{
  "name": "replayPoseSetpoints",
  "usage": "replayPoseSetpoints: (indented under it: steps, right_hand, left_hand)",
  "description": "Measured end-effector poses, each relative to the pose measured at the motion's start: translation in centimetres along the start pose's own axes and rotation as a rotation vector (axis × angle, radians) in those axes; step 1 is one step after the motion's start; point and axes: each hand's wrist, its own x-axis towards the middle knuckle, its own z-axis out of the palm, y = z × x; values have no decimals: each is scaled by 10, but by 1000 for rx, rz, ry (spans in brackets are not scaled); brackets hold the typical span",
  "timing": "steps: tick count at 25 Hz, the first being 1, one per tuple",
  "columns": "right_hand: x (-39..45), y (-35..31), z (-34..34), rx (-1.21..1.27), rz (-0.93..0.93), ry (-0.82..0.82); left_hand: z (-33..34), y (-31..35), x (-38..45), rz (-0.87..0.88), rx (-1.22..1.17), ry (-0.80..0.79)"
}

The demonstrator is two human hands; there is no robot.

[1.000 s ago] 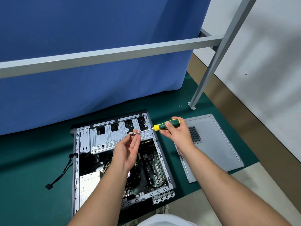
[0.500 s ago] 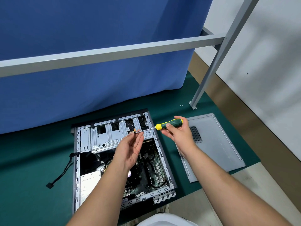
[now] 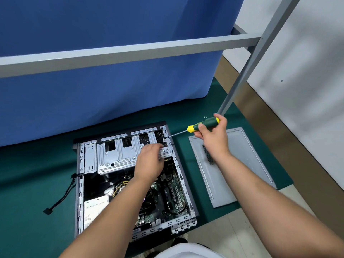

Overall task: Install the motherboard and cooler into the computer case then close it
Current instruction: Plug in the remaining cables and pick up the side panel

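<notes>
While the open computer case (image 3: pixel 130 179) lies on its side on the green-matted counter (image 3: pixel 28 183) with the motherboard (image 3: pixel 167 194) seated inside, the right hand (image 3: pixel 212 140) curls its fingers (image 3: pixel 202 128) round the green-and-yellow handle of a screwdriver (image 3: pixel 202 125), whose tip meets the far right corner of the metal drive cage (image 3: pixel 119 155). The left hand (image 3: pixel 150 161) rests on that cage, its fingers blurred so their pose cannot be told, and its forearm crosses over the board, hiding the middle of it. A grey side panel (image 3: pixel 242 164) lies flat just right of the case beneath the right forearm, a black cable (image 3: pixel 61 198) trails off the case's left edge, and a grey frame bar (image 3: pixel 130 53) spans a blue curtain (image 3: pixel 111 90) behind.
</notes>
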Motion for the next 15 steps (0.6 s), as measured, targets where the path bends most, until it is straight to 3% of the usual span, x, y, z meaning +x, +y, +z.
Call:
replayPoseSetpoints:
  steps: [2,5,11,15]
  right_hand:
    - [4,-12,6,-206,-132,-38]
    - [11,-27,21,-459,-305,-127]
    - [17,-45,47,-774,-527,-353]
    - [18,-48,56,-858,-577,-408]
  left_hand:
    - [5,-6,8,76,293,-146]
    - [12,-12,14,90,465,-216]
    - [12,-12,19,72,467,-211]
    - [10,-12,18,67,452,-219]
